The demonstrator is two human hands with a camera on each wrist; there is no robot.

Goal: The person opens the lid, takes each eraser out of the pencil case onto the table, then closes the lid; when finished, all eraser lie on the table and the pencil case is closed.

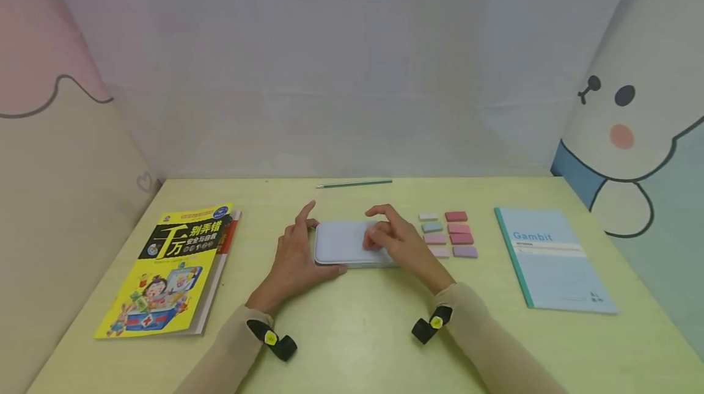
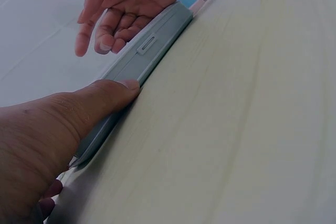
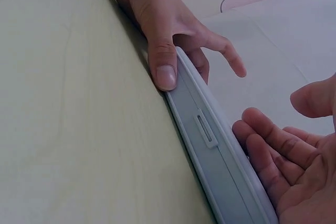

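A pale, flat pencil case (image 1: 337, 240) with rounded corners lies on the table with its lid down. In the right wrist view, a small latch (image 3: 205, 128) shows on its near side. My left hand (image 1: 293, 259) grips the left end of the case, its thumb along the near side and its fingers at the end and far side. Over the right part of the lid is my right hand (image 1: 406, 242), its fingers loosely bent and the index finger raised. The wrist views show those fingers at the lid, pinching nothing; whether they all touch it I cannot tell.
Several small coloured erasers (image 1: 459, 238) lie in two columns just right of the case. A green pencil (image 1: 354, 184) lies near the table's back edge. Farther left are a yellow book (image 1: 181, 278) and another under it; a light blue notebook (image 1: 555, 272) lies right.
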